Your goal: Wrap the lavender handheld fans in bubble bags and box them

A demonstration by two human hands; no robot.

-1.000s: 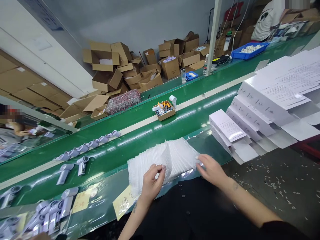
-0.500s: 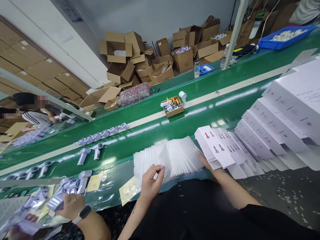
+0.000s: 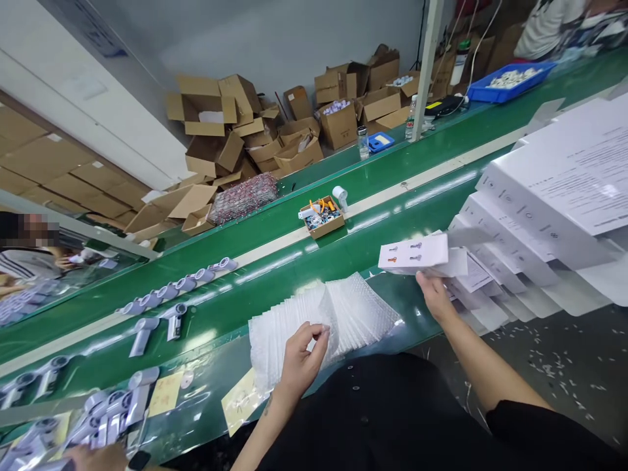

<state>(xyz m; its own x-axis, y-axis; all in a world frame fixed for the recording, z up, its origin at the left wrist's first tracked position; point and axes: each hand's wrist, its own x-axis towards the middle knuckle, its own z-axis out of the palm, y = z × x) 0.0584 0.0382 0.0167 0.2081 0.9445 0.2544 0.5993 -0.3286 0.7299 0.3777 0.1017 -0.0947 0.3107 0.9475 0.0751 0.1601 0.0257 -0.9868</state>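
My right hand (image 3: 434,297) grips a white printed carton (image 3: 415,254) by its near lower edge. Small pictures of orange and purple handheld devices show on its face, and a white end flap sticks out to the right. My left hand (image 3: 307,356) is closed in a pinch over a fanned stack of clear bubble-wrap bags (image 3: 360,307). One bag's edge stands up beside its fingertips; whether anything is between them I cannot make out. Beside my right hand, a row of flattened white cartons (image 3: 510,229) leans overlapped.
A co-worker's hand (image 3: 98,458) is among lavender handheld devices (image 3: 110,409) at lower left. More devices (image 3: 185,282) line the green conveyor (image 3: 265,275). A small parts box (image 3: 324,219) sits mid-belt. A steel post (image 3: 428,72) rises behind; brown cartons (image 3: 210,154) pile by the wall.
My right hand has drawn a carton off the front of the row and tilted it up, away from the bubble bags. My left hand stays pinched over the stack. The view has swung slightly right.
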